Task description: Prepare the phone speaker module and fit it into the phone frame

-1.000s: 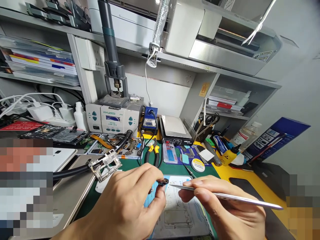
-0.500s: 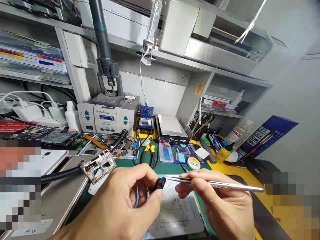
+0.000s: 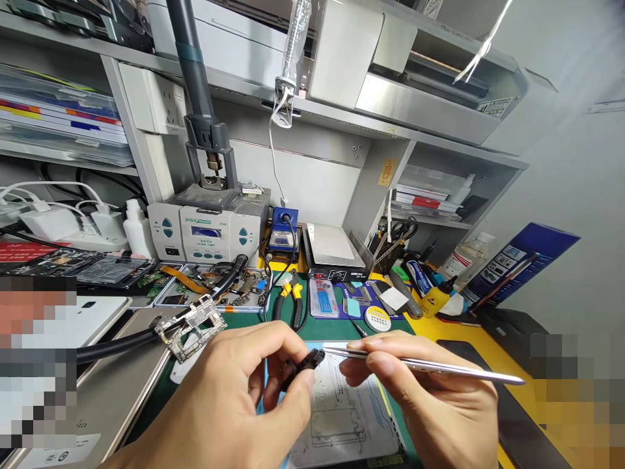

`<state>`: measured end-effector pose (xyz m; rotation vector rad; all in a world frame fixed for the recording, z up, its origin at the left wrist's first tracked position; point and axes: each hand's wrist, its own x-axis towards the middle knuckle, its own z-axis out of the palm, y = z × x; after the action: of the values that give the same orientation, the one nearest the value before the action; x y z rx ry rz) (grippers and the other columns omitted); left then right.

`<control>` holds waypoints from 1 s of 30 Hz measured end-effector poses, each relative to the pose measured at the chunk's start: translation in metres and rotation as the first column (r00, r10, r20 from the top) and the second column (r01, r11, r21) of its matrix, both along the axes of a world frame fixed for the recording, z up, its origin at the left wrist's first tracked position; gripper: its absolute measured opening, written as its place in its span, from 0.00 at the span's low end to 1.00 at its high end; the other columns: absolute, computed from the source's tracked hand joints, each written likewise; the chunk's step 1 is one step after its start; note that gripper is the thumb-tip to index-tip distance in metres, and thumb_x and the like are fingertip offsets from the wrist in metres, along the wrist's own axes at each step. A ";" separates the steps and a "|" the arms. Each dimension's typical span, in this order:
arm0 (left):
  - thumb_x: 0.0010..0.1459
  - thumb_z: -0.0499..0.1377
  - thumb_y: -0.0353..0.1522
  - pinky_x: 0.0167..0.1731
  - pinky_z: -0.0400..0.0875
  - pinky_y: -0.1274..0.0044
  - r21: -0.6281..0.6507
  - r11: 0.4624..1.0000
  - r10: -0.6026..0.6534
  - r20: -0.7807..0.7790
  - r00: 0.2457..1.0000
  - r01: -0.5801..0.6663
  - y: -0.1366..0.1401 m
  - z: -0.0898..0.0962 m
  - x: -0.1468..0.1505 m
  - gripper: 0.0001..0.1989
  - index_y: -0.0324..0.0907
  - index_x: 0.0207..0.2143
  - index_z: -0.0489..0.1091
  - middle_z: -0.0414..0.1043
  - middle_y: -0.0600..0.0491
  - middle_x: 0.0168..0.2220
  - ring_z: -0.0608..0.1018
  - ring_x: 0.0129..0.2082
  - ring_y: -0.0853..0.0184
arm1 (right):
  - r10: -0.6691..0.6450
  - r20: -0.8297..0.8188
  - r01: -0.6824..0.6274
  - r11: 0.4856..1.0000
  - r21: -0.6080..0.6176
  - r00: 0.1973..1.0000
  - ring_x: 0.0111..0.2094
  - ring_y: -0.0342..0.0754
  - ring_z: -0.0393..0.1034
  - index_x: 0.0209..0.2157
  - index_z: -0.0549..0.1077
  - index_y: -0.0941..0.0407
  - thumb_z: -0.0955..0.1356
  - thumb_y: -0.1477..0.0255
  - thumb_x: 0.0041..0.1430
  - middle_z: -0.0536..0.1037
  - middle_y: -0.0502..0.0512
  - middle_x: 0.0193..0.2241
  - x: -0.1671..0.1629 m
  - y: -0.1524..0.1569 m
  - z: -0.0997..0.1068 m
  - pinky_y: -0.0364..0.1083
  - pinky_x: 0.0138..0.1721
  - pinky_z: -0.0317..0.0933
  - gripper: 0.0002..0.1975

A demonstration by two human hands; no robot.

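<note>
Between the thumb and fingers of my left hand (image 3: 244, 391) is a small black part (image 3: 308, 362), perhaps a phone component; its kind is hard to make out. My right hand (image 3: 430, 404) grips metal tweezers (image 3: 439, 369), whose tips point left and reach the right end of the black part. I cannot tell whether they touch it. Below both hands lies a pale mat (image 3: 342, 417) with printed line drawings, on a green work mat (image 3: 251, 317).
A circuit board (image 3: 193, 326) rests by a black hose (image 3: 117, 342) at left. Behind are yellow-black pliers (image 3: 289, 296), a round tin (image 3: 377, 318), a hot-air station (image 3: 208, 228) and a heating plate (image 3: 336, 251). A yellow bottle (image 3: 437, 299) stands right, phones (image 3: 112, 384) lie left.
My left fingers have shifted on the black part, so more of its length shows and it tilts differently. The tweezers have tilted slightly, their rear end lower and further right.
</note>
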<state>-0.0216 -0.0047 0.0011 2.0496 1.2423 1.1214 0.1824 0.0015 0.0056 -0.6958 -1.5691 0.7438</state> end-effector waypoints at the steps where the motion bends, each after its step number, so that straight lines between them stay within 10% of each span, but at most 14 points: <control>1: 0.60 0.57 0.31 0.15 0.62 0.82 0.044 0.999 0.002 0.005 1.000 -0.002 0.001 0.000 0.000 0.09 0.46 0.26 0.70 0.64 0.61 0.18 0.68 0.16 0.73 | -0.002 0.007 0.002 1.000 0.007 1.000 0.27 0.47 0.82 0.38 0.84 0.51 0.73 0.82 0.60 0.86 0.50 0.30 0.000 0.000 0.000 0.41 0.32 0.79 0.12; 15: 0.58 0.59 0.19 0.27 0.68 0.80 0.495 0.868 0.070 -0.033 0.997 -0.045 -0.003 -0.012 -0.003 0.14 0.45 0.42 0.71 0.70 0.57 0.30 0.72 0.26 0.73 | -0.073 0.084 0.045 0.955 0.294 0.994 0.33 0.50 0.83 0.42 0.84 0.55 0.72 0.91 0.51 0.87 0.55 0.33 0.003 -0.001 -0.001 0.43 0.34 0.80 0.21; 30: 0.60 0.58 0.29 0.15 0.64 0.83 0.179 0.983 0.031 0.005 1.000 -0.031 -0.001 -0.006 0.001 0.09 0.45 0.27 0.73 0.66 0.59 0.19 0.70 0.17 0.73 | -0.115 0.397 -0.064 0.909 0.413 0.911 0.37 0.49 0.84 0.48 0.78 0.56 0.73 0.88 0.54 0.87 0.57 0.37 0.013 -0.002 0.000 0.40 0.41 0.79 0.21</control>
<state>-0.0202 -0.0061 -0.0045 2.1648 1.2148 1.2918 0.1958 -0.0008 0.0060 -0.5713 -2.0224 0.2188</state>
